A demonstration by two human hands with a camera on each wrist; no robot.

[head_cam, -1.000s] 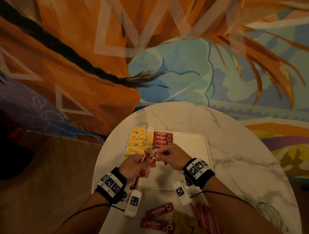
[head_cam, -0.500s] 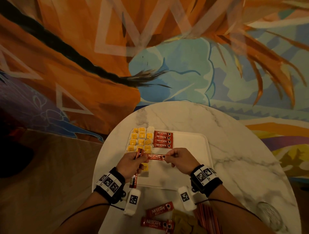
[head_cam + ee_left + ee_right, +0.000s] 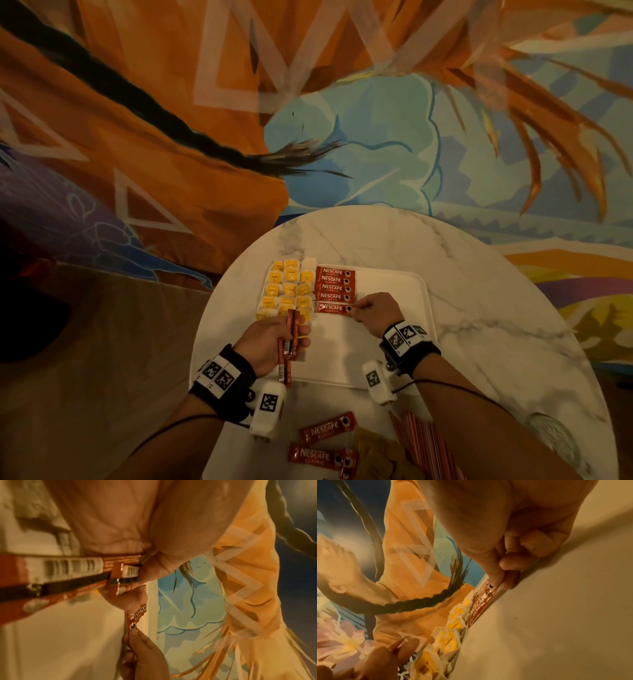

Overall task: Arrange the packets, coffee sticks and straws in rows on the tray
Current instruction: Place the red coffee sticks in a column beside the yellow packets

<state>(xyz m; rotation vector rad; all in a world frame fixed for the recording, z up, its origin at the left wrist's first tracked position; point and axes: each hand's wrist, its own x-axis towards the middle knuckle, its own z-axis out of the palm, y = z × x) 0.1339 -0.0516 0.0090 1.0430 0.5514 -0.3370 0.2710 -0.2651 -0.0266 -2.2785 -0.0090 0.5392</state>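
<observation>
Right hand (image 3: 375,313) pinched the end of a red Nescafe coffee stick (image 3: 333,308) lying on the white rectangular plastic tray (image 3: 390,284), below four aligned sticks. Left hand (image 3: 270,342) gripped a bundle of red coffee sticks (image 3: 289,342).

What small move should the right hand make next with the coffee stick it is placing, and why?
Probably let go. The right hand pinches the end of the fifth coffee stick, which seems to lie flat on the tray just below the four-stick row. The left hand grips more sticks to hand over.
</observation>
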